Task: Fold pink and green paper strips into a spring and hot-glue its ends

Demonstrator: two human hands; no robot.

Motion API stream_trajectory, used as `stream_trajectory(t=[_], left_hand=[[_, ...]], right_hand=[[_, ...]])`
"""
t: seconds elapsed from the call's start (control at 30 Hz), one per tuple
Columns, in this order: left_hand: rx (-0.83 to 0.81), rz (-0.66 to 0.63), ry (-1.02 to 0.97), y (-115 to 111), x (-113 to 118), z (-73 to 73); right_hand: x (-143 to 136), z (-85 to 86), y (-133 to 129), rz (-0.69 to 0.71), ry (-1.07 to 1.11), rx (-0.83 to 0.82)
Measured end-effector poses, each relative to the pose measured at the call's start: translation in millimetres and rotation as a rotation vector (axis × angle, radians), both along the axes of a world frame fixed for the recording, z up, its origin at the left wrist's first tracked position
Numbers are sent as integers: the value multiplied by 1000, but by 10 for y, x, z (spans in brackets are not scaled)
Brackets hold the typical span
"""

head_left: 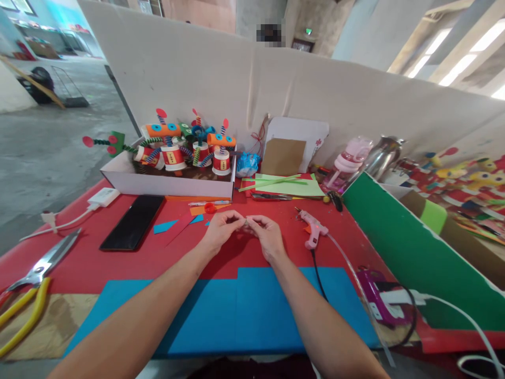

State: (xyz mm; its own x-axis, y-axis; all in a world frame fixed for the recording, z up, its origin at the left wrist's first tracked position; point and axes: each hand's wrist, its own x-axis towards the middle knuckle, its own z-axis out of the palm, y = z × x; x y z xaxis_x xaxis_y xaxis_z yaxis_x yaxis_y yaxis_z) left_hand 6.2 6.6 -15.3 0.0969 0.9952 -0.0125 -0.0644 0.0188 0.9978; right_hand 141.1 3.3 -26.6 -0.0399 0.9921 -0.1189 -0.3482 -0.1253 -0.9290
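I see both hands brought together over the red cover (90, 263), the thumb and fingers of the left hand (224, 227) and the right hand (269, 234) pinched on a small piece (246, 223) between their tips; it is too small for me to tell what it is. My main worry is that piece: a slight loosening of either pinch could drop it, and among the paper scraps (177, 228) it might be hard to find. The glue gun (314, 230) lies near the right hand with a red light showing, so I judge its nozzle may be hot; a careless sideways reach could touch it, and the right forearm could snag its cord (316, 266) and drag it. Big scissors (39, 270) lie at the left, where a stray elbow might knock them. Blue sheets (221, 316) lie under the forearms, a phone (132, 223) sits to the left, and behind it a white box (169, 185) holds paper-cup figures (172, 158). A green panel (426, 252) stands at the right. Beyond the pale partition (189, 63) I see grey floor (39, 137) and bright windows (461, 68).
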Motion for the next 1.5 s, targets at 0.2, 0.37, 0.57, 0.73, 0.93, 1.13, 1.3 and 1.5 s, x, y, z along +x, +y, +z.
stream_trajectory(t=[0.2,0.37,0.57,0.73,0.93,1.13,1.3,1.5], left_hand=[[-29,11,-16,2,-1,-5],[-48,2,-24,0,7,5],[-46,-10,-2,0,10,8],[-71,16,-56,0,1,12],[-91,40,-167,-13,10,39],[-37,12,-13,-7,9,32],[-25,25,-9,8,-1,6],[-42,49,-70,22,-10,-21]], right_hand=[[-2,7,-1,34,16,-15],[-2,12,-7,31,-10,0],[-1,32,-14,39,-35,-11],[12,7,4,-2,-43,-50],[13,15,4,-2,-61,-51],[3,70,-16,98,-3,-14],[11,40,-2,109,6,-5],[28,-28,50,3,-4,-58]])
